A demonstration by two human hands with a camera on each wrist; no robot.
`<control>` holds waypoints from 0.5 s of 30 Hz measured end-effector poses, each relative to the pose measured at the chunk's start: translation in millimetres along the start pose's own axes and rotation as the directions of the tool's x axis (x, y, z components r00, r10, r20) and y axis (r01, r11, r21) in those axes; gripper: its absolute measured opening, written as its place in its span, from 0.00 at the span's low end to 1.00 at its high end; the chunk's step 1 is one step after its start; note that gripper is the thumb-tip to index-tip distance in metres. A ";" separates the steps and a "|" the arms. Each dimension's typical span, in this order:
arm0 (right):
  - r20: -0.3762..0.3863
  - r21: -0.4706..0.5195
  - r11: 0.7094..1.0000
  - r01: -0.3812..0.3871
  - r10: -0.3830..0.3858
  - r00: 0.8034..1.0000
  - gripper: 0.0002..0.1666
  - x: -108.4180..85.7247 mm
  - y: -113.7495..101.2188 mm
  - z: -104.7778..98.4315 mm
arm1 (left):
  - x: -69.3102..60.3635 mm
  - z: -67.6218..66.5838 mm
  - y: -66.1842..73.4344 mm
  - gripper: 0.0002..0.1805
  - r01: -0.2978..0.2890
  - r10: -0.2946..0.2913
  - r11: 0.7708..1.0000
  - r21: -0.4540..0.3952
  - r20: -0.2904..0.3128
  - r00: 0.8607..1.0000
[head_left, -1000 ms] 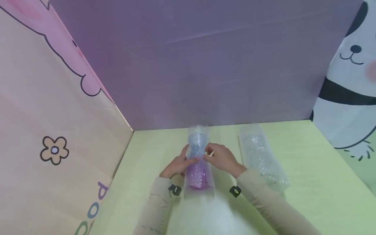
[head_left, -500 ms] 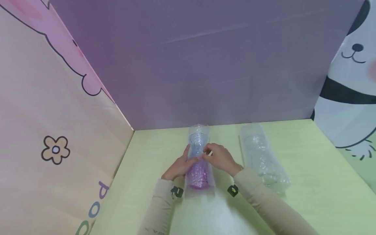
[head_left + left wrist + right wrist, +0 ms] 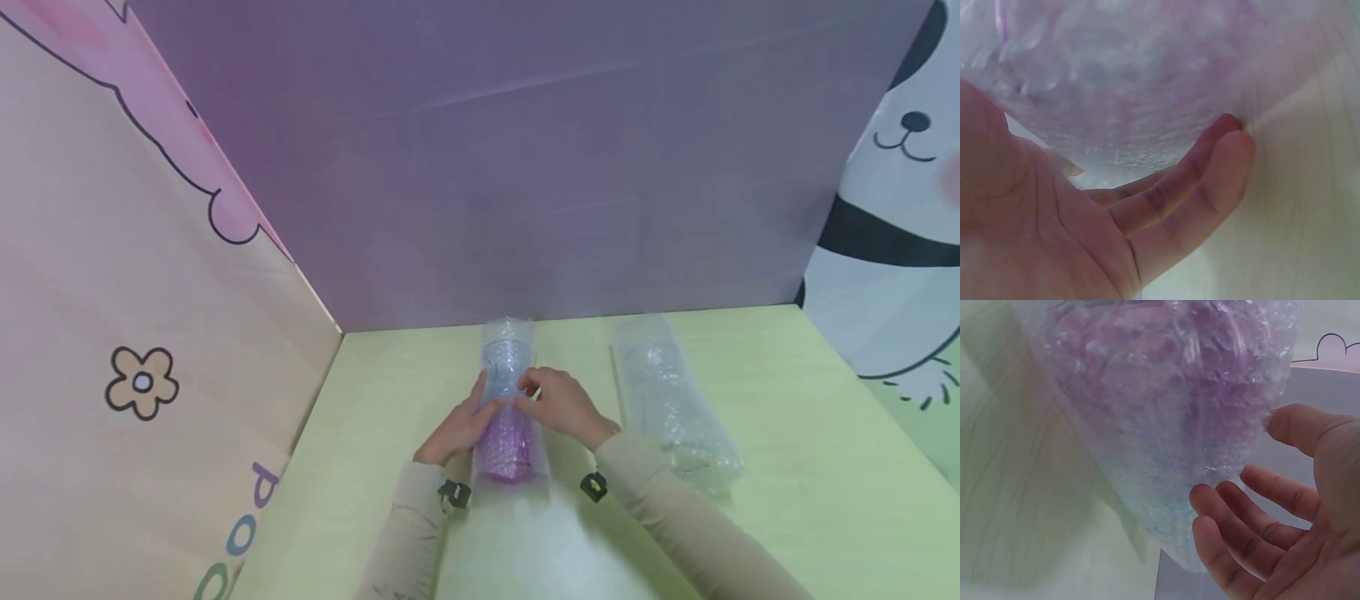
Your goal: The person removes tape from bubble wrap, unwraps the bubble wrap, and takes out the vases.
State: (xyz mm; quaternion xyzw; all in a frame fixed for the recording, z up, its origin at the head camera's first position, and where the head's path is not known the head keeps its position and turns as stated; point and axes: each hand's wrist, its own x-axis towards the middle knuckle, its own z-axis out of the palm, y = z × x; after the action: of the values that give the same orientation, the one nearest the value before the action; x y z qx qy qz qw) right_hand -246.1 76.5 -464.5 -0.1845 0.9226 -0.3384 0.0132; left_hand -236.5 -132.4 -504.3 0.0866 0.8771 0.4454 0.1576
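Note:
In the head view, a bottle-shaped thing in bubble wrap (image 3: 508,446) lies on the table, pale blue at its far end and purple at the near end. My left hand (image 3: 459,429) holds its left side, thumb on top; in the left wrist view the fingers (image 3: 1179,206) curve round its lower side. My right hand (image 3: 562,406) touches the wrap from the right with bent fingers. The right wrist view shows the thumb (image 3: 1297,428) against the wrap, with a gap between it and the forefinger. Whether any wrap is pinched there is hidden.
A second bubble-wrapped thing (image 3: 671,408), clear and colourless, lies to the right on the pale yellow-green table (image 3: 810,450). A purple panel (image 3: 487,167) stands along the back edge. Printed panels flank both sides, with a flower (image 3: 142,382) and a panda (image 3: 892,217).
My hands stay at the wrapped thing with only slight shifts. The left hand and sleeve have edged a little to the right; neither wrapped thing has visibly moved on the table.

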 end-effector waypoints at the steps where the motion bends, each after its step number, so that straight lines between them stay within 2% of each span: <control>1: -0.003 -0.008 1.000 0.000 0.000 1.000 0.16 0.1 0.5 0.3 | 0.3 0.6 0.0 0.47 -0.001 0.001 1.000 -0.003 0.001 1.000; 5: -0.027 -0.048 0.999 0.008 -0.009 1.000 0.15 0.7 -0.9 1.1 | 1.6 1.8 -0.3 0.47 -0.005 0.005 1.000 -0.015 0.008 1.000; 11: -0.060 -0.161 0.987 0.027 -0.037 0.997 0.12 1.3 -4.1 4.1 | 3.0 1.7 -1.5 0.46 -0.024 0.025 0.999 -0.031 0.022 0.999; 15: -0.088 -0.192 0.981 0.033 -0.051 0.995 0.10 1.7 -4.8 5.5 | 3.8 2.3 -0.8 0.46 -0.025 0.026 0.999 -0.038 0.023 0.999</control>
State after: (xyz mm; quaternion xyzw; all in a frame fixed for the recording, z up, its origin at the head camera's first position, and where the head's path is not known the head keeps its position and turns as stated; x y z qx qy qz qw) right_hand -245.2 69.1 -465.5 -0.1886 0.9463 -0.2570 -0.0543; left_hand -239.3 -130.0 -506.9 0.1001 0.8655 0.4628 0.1636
